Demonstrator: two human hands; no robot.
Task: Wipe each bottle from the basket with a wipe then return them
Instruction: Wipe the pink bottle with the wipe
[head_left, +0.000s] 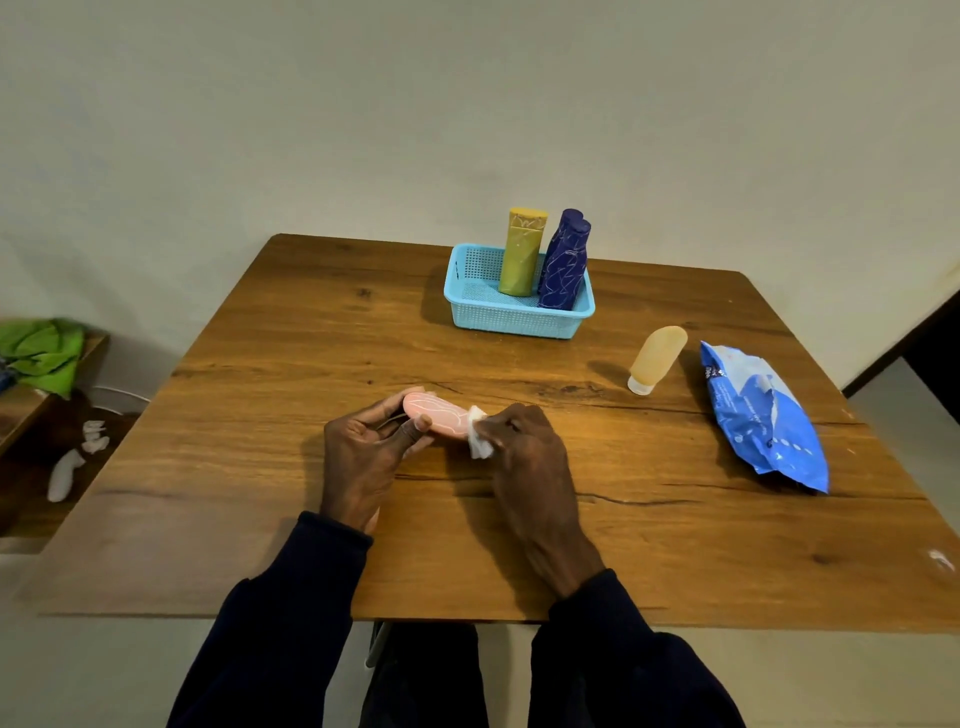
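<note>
Dark sleeves reach in from the near edge of the wooden table (260, 467), and both hands meet just in front of the person. The left hand (363, 447) has its fingers and thumb curled round the pink bottle (434, 418), holding it on its side just above the tabletop. The right hand (524, 452) pinches a small white wipe (479, 436) and presses it against the bottle's right-hand end.

Farther back stands the pale blue basket (514, 322) with a yellow bottle (521, 254) upright inside, and next to it a dark blue bottle (565, 265). From this angle it may be two dark blue ones pressed together. An orange bottle (655, 358) is out on the table between the basket and the blue pack of wipes (761, 415), its white cap nearest the person.

This looks like the middle of the job: one bottle is being wiped and one is waiting outside the basket. The main risk I see is the grip. A damp, smooth bottle held at one end could slip or twist out as the wipe pushes along it. Going back into the basket, it could knock the tall upright bottles, which look easy to tip. The orange one could also get missed, sitting off to the side by the pack.
</note>
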